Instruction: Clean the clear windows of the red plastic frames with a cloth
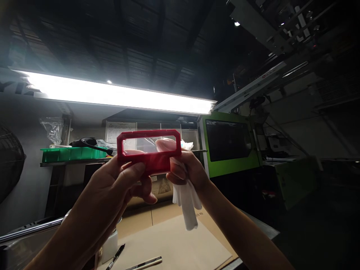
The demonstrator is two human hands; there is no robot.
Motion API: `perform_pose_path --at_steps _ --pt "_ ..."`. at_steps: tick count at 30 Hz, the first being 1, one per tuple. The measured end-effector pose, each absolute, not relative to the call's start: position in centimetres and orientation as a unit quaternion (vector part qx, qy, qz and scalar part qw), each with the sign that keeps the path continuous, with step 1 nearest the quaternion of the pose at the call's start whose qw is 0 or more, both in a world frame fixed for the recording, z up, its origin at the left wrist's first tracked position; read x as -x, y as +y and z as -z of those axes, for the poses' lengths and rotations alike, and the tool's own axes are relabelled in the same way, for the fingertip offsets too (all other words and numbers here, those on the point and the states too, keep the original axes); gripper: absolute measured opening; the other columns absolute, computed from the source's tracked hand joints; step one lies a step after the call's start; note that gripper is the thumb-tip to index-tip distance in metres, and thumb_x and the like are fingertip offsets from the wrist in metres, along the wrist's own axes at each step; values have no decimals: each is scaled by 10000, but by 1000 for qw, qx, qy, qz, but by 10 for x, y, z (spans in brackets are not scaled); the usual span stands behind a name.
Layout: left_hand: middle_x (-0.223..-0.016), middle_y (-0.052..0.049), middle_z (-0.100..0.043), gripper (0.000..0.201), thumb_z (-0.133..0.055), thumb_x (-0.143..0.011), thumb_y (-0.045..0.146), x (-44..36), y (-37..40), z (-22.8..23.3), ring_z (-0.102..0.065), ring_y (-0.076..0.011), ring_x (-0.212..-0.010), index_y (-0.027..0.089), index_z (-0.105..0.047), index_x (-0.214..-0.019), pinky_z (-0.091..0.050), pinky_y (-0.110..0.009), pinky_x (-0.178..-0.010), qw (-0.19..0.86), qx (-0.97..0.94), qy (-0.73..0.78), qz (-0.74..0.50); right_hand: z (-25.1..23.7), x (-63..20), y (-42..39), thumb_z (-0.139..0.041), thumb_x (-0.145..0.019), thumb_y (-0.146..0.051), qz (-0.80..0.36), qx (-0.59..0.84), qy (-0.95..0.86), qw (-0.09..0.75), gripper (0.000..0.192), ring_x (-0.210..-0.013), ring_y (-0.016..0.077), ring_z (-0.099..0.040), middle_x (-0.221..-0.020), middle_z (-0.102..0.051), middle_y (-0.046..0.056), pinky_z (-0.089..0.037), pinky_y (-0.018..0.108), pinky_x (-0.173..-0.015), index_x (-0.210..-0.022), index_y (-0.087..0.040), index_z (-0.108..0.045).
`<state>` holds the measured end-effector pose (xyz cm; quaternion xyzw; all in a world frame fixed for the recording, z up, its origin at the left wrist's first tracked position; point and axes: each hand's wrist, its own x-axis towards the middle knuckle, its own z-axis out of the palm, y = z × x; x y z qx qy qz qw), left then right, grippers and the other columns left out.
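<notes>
I hold a red plastic frame (pixel 149 143) with a clear window up toward the long ceiling light. My left hand (pixel 123 180) grips its lower left edge, thumb across the front. My right hand (pixel 184 168) holds its right side, with fingertips showing behind the clear window. A white cloth (pixel 187 204) hangs down from my right hand, clutched in the same grip.
Below lies a cardboard sheet (pixel 174 240) with a pen (pixel 115 257) and a metal tool (pixel 144 263) at its near edge. A green tray (pixel 71 153) sits on a shelf at left. A green machine (pixel 229 148) stands at right, and a bright tube light (pixel 118 95) hangs overhead.
</notes>
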<state>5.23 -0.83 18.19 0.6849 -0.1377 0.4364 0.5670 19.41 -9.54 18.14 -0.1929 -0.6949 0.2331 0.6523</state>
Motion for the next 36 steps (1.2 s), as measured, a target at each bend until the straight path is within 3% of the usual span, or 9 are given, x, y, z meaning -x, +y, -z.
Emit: perform_pose_path --at_steps 2,7,16,21,26,29,33,36 --pt "-522 41 -587 244 -671 -643 316 -51 -8 -181 -526 -116 -413 189 -627 -846 -485 -205 -341 568 -686 -138 -434 -182 -193 -96 -508 -806 -218 -228 205 -697 648 235 -340 24 -220 -426 -404 -95 -191 142 -314 -995 -141 -626" --pt "-536 35 -602 220 -662 -679 329 -52 -4 -178 -542 -118 -431 201 -635 -856 -496 -203 -366 564 -690 -139 -431 -183 -191 -95 -478 -787 -239 -247 186 -689 655 179 -326 37 -194 -395 -367 -99 -156 145 -286 -870 -160 -615" --pt "-625 44 -630 228 -656 -712 321 -48 -2 -177 -542 -88 -453 216 -641 -914 -473 -154 -369 567 -689 -133 -432 -178 -196 -90 -460 -801 -232 -236 160 -682 673 197 -324 52 -161 -391 -377 -111 -161 140 -273 -942 -183 -588" --pt "-572 44 -615 195 -679 -677 331 -52 1 -176 -538 -102 -435 203 -630 -817 -499 -189 -380 566 -684 -135 -439 -179 -192 -89 -505 -768 -243 -221 163 -676 684 106 -324 39 -200 -398 -399 -103 -173 135 -279 -807 -178 -580" --pt "-520 37 -605 189 -662 -690 321 -51 2 -177 -552 -114 -440 198 -629 -830 -499 -190 -395 565 -690 -130 -433 -180 -189 -88 -501 -759 -267 -241 164 -672 681 208 -318 49 -184 -389 -393 -112 -153 139 -274 -944 -208 -577" --pt "-518 37 -603 168 -656 -694 319 -50 0 -177 -551 -112 -442 205 -625 -814 -500 -190 -408 567 -692 -121 -431 -178 -187 -86 -482 -776 -248 -264 136 -671 679 134 -317 50 -164 -383 -366 -115 -142 139 -280 -877 -226 -567" --pt "-503 41 -593 192 -660 -689 329 -49 0 -177 -546 -116 -428 208 -627 -834 -482 -185 -391 565 -692 -128 -431 -174 -181 -82 -491 -759 -267 -269 120 -644 706 77 -316 47 -149 -379 -339 -114 -135 138 -278 -776 -221 -550" --pt "-522 49 -603 172 -648 -711 312 -47 0 -176 -550 -104 -442 209 -625 -848 -476 -166 -406 574 -688 -119 -428 -171 -179 -81 -511 -751 -264 -244 114 -614 742 131 -333 51 -139 -389 -348 -115 -135 138 -281 -854 -228 -584"
